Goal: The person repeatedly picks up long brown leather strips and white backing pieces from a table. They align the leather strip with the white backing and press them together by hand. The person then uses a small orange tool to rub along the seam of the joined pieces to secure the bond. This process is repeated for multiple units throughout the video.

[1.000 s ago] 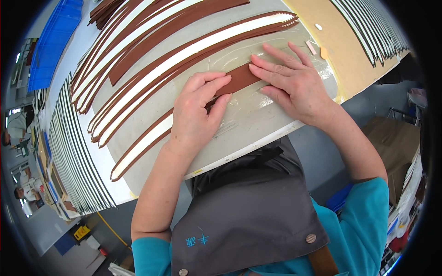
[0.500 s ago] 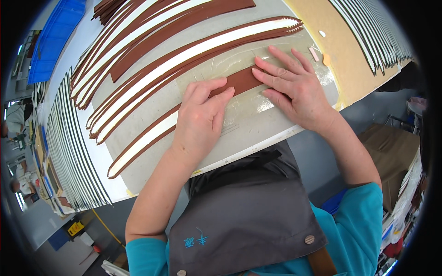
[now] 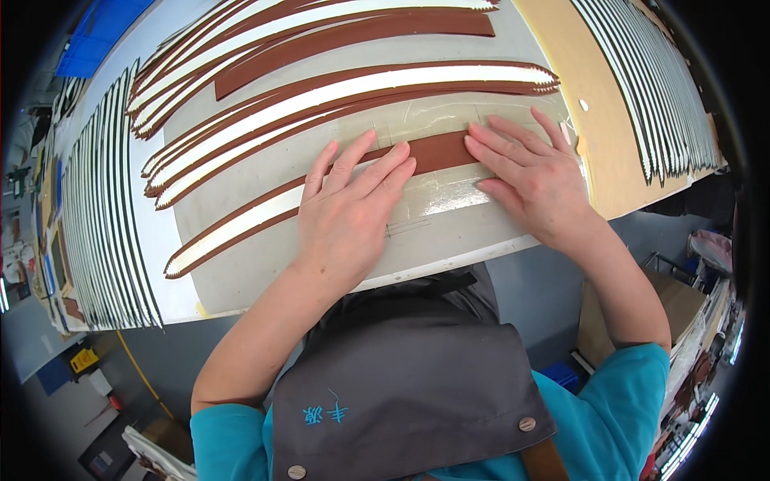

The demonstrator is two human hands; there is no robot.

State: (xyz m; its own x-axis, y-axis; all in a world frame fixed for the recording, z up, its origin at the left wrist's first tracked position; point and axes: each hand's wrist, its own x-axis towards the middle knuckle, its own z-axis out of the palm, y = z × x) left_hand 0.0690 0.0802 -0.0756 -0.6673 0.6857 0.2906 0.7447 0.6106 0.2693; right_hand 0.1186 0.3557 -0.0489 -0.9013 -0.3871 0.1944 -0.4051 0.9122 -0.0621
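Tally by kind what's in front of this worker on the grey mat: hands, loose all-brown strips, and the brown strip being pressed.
Hands flat on the mat: 2, left hand and right hand
Brown strip under both hands: 1
Loose all-brown strip: 1
Total: 4

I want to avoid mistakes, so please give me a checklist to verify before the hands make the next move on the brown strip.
1. Left hand flat on the brown strip: ok.
2. Right hand flat on the strip's right part: ok.
3. Strip lies on the clear film, not on the bare table: ok.
4. Strip apart from the brown-and-white strips above: ok.
5. Strip fully bonded under the palms: cannot tell.
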